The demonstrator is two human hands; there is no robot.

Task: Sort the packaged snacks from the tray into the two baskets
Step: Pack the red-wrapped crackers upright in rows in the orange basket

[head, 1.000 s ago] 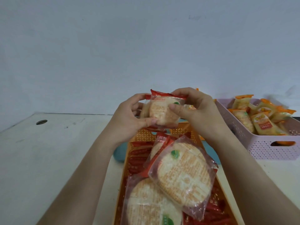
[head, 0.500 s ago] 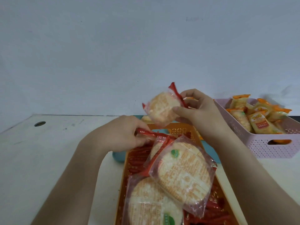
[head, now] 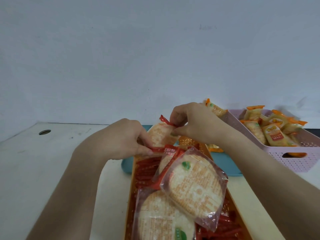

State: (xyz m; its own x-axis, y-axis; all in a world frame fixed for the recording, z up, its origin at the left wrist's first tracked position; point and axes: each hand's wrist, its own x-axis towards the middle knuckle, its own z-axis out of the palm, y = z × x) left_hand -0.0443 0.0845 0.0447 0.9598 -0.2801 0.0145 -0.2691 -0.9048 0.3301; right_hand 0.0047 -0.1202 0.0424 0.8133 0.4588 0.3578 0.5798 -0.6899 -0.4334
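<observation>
My right hand [head: 195, 123] pinches the red top seal of a small rice cracker packet [head: 160, 135] and holds it over the far end of the orange basket [head: 132, 179]. My left hand [head: 124, 139] pinches the red edge of a packet [head: 166, 150] lying at that far end, just under the held one, and its fingers touch the held packet. Large round cracker packets [head: 194, 184] fill the orange basket. The pink basket [head: 294, 160] on the right holds several yellow-orange snack packets [head: 273, 134]. Under both baskets lies a teal tray [head: 230, 165] with one yellow packet [head: 214, 148].
Another yellow packet [head: 215, 109] shows behind my right hand at the pink basket's corner. The white table [head: 52, 161] stretches to the left, with a round cable hole [head: 44, 132]. A plain wall stands close behind.
My left hand let go of the small packet and dropped to a packet edge in the orange basket. My right hand lifted the small packet, then lowered it onto the basket's far end.
</observation>
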